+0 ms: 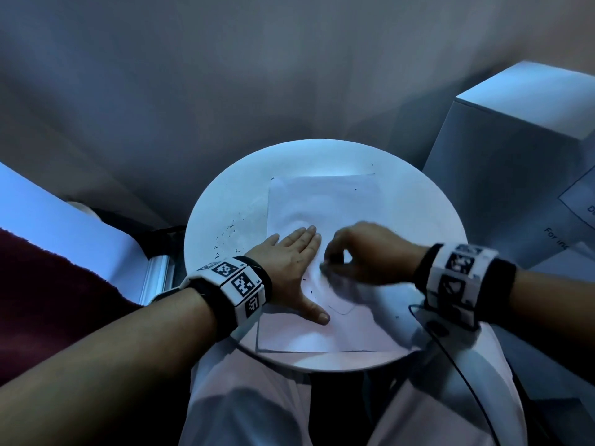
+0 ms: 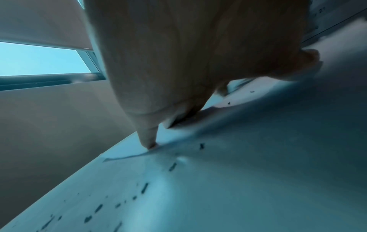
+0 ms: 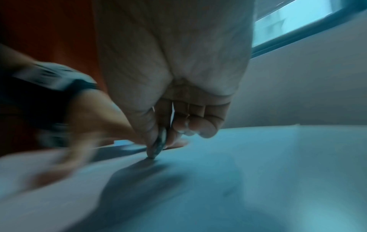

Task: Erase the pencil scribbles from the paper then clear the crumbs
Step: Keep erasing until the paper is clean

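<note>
A white sheet of paper (image 1: 325, 201) lies on a round white table (image 1: 415, 207). My left hand (image 1: 294, 252) lies flat on the paper's left side with straight fingers (image 2: 148, 141) pressing it down. Just right of it my right hand (image 1: 335, 262) pinches a small grey eraser (image 3: 158, 146) between thumb and forefinger, its tip touching the paper. The right hand is blurred. A faint pencil line (image 1: 341, 310) curves on the paper near my left thumb. Dark eraser crumbs (image 1: 228, 233) lie scattered on the table left of the paper, and show up close as crumbs (image 2: 145, 188) in the left wrist view.
A white box (image 1: 515, 175) with printed text stands at the right beside the table. A black cable (image 1: 450, 355) runs from my right wrist down over the table's near edge. A dark red cloth (image 1: 48, 304) lies at the left. My knees are under the table.
</note>
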`<state>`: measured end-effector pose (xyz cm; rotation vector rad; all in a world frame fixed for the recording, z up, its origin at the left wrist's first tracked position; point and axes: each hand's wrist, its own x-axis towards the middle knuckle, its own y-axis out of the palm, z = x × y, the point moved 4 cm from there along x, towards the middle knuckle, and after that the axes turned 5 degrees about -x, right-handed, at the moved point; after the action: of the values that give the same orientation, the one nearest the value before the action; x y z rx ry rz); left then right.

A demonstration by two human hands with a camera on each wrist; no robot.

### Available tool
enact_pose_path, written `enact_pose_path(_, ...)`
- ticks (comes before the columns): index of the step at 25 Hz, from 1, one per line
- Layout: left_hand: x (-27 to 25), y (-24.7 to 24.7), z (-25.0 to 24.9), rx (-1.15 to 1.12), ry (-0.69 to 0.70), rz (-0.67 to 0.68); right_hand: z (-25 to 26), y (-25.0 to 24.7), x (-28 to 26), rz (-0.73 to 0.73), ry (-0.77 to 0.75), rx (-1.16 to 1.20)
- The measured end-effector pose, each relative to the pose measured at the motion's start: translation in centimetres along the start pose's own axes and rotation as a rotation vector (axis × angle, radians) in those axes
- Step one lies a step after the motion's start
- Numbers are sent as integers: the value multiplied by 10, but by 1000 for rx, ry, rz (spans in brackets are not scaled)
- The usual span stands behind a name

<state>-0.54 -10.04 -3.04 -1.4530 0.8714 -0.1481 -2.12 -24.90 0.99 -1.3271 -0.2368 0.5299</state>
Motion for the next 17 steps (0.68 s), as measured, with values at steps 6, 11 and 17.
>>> enact_pose_path(6, 6, 1, -1, -1, -22, 71, -12, -5, 4, -70, -14, -1)
enact_pose_path(11, 6, 2, -3, 8, -32, 102, -9, -1, 1, -13, -18, 60)
enact_pose_path(17, 6, 2, -2, -9, -19, 108, 11, 9, -34, 35, -110, -2)
